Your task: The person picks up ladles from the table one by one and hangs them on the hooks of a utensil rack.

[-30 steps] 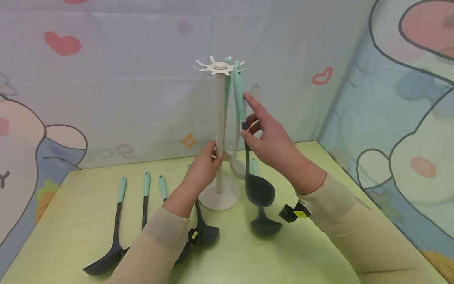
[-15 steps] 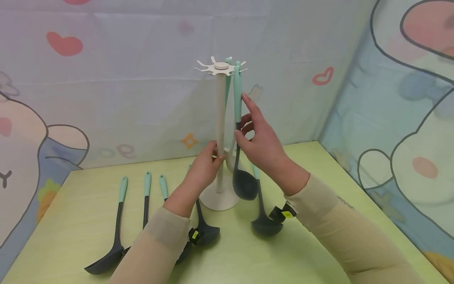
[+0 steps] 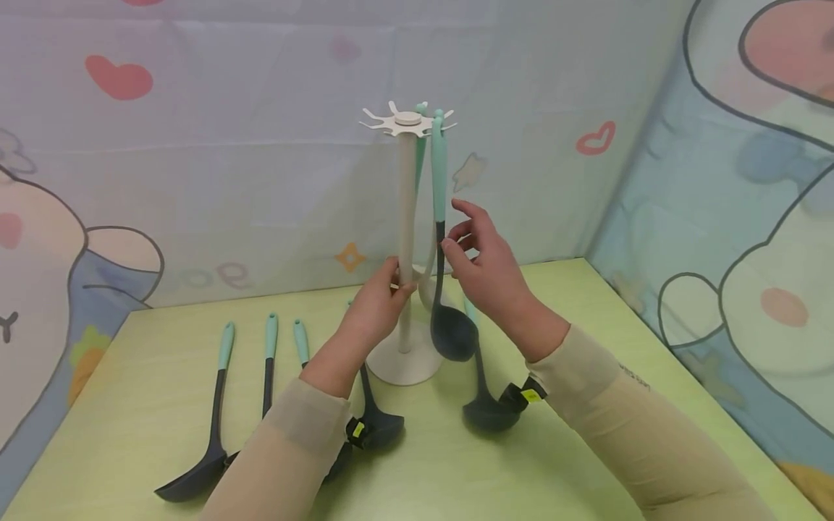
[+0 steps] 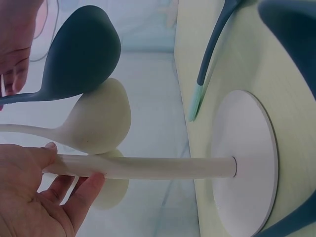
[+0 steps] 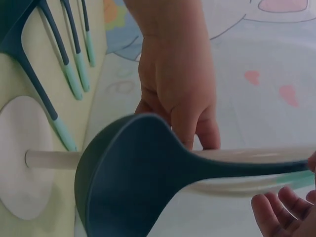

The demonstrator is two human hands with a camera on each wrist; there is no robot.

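A cream utensil stand (image 3: 405, 217) rises from a round base (image 3: 404, 365) on the green table. My left hand (image 3: 394, 282) grips its pole low down, thumb and fingers round it (image 4: 59, 168). A dark ladle with a mint handle (image 3: 439, 181) hangs straight from the spoked top (image 3: 407, 121), its bowl (image 3: 452, 336) just above the table. My right hand (image 3: 459, 231) is beside the ladle's dark shaft with fingers spread and relaxed, the thumb tip at the shaft. A cream ladle (image 4: 98, 123) hangs behind the pole.
Several dark utensils with mint handles lie on the table: a spatula (image 3: 215, 405) and two more (image 3: 267, 362) at the left, a ladle (image 3: 378, 427) under my left wrist, another ladle (image 3: 485, 412) under my right wrist. Cartoon-printed cloth walls close the back and right.
The dark ladle swung in from a tilt and now hangs straight on the rack. My right hand loosened off its handle and dropped a little. The left hand stayed on the pole.
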